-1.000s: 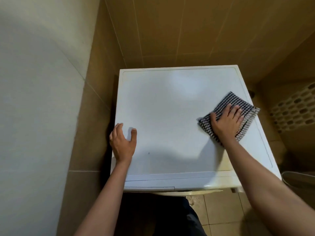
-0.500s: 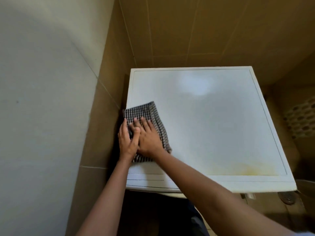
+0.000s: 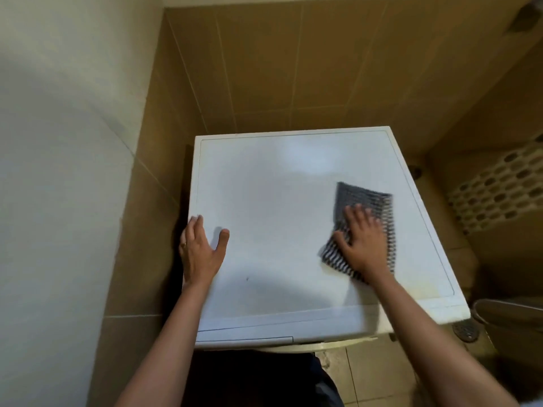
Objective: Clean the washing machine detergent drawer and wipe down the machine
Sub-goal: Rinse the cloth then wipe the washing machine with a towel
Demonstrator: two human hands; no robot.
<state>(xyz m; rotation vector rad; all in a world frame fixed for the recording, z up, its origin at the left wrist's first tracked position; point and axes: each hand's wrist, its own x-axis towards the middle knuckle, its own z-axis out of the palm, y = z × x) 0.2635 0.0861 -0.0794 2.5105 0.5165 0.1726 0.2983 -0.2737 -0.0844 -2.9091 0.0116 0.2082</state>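
Observation:
I look straight down on the white top of the washing machine (image 3: 273,201). A black-and-white checked cloth (image 3: 357,201) lies flat on its right half, blurred by motion. My right hand (image 3: 363,240) presses down on the cloth with fingers spread. At the left edge of the top rests my left hand (image 3: 201,251), palm down, fingers apart, holding nothing; a ring shows on one finger. A yellowish stain sits near the front right corner of the top. The detergent drawer is hidden below the front edge.
Tan tiled walls close in behind and to the left, with a pale painted wall (image 3: 58,201) further left. A perforated laundry basket (image 3: 496,195) stands to the right. A floor drain (image 3: 465,330) and a dark container rim (image 3: 511,312) lie at the lower right.
My right hand has swept the cloth from the left edge of the top, beside my left hand, across to the right half. The left hand has stayed at the left edge.

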